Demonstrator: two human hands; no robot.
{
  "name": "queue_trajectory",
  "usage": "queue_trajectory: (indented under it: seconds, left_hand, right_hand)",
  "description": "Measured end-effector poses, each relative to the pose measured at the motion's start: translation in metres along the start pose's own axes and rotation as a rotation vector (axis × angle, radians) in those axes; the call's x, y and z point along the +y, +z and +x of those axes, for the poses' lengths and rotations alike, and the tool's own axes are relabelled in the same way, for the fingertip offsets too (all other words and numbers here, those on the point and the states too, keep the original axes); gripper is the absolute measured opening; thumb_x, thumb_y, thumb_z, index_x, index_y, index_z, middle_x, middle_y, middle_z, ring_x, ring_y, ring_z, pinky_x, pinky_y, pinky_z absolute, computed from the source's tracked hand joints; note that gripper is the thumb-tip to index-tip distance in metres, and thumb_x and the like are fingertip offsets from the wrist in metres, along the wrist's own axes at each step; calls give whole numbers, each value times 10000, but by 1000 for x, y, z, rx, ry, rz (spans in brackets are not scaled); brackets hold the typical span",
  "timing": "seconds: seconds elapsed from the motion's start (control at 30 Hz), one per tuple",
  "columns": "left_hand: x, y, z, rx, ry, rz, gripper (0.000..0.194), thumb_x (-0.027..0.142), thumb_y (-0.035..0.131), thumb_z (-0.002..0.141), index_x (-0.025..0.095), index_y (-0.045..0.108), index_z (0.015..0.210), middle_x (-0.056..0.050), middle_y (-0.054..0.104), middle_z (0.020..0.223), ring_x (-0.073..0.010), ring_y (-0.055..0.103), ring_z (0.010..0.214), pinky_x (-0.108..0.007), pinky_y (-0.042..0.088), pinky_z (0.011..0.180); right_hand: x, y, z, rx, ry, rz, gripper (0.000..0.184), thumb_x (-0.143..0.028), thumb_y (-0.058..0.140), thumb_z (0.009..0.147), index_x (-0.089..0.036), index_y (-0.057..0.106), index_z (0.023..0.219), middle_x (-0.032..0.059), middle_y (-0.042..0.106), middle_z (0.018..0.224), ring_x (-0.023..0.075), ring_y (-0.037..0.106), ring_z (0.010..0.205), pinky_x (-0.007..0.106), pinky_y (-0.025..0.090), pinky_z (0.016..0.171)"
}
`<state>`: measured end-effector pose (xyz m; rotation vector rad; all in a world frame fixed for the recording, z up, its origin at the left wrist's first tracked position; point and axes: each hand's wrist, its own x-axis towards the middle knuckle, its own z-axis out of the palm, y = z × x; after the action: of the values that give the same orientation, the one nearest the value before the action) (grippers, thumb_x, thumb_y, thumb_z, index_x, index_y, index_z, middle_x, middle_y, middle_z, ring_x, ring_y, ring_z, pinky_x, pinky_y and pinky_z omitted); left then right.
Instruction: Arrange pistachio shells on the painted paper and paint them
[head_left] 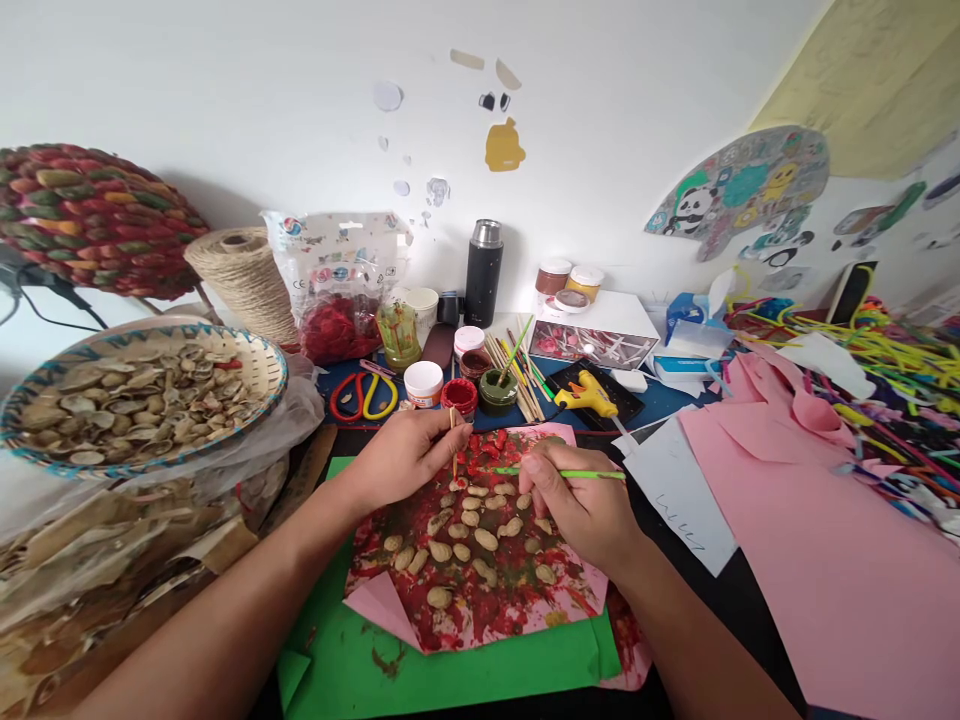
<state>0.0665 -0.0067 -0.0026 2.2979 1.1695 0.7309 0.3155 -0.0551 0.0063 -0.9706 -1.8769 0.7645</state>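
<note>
Left hand [409,452] pinches near-upright stick [454,462], peanut [458,484] at its foot. Right hand [581,500] pinches brush [596,474] crosswise, tip leftward, near stick.

A craft workspace, shown by paint jars [458,397], brushes [517,350], twine [241,280] and coloured paper [847,540]

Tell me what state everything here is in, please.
Left hand: pinching a thin stick
Right hand: holding a green stick
Red paint jar: open
Green paint jar: open, another stick inside
Yellow paint jar: lidded
Black flask: upright, capped
Glue gun: lying down
Woven basket: holding shells
Pink paper: paint-smeared, corner folded
Peanuts: mostly unpainted
</note>
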Motion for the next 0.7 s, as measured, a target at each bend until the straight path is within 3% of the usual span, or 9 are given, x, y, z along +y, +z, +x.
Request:
queue_trajectory:
  seconds: [0.2,0.53,0.7]
  left_hand:
    - [0,1,1,7,4,11,401,411,428,1084,201,518,754,13,569,692,-143,493,645,-286,367,671]
    - [-1,1,1,-1,-5,35,410,420,413,1083,198,560,772,6,593,699,-149,515,638,-287,378,664]
    - [-1,1,1,12,8,31,394,410,422,1084,201,556,777,6,599,700,-150,526,642,-283,388,669]
  right_hand:
    - [-6,2,-1,-125,13,16,474,-388,486,1134,-216,646,723,-30,586,539,130,557,499,269,433,590]
    - [-4,5,-2,-123,24,20,505,-452,461,1145,-220,639,734,-24,588,550,141,572,524,273,437,600]
    - [-4,3,-1,-105,30,-2,497,-405,458,1146,-220,607,710,-36,558,528,135,568,520,266,429,599]
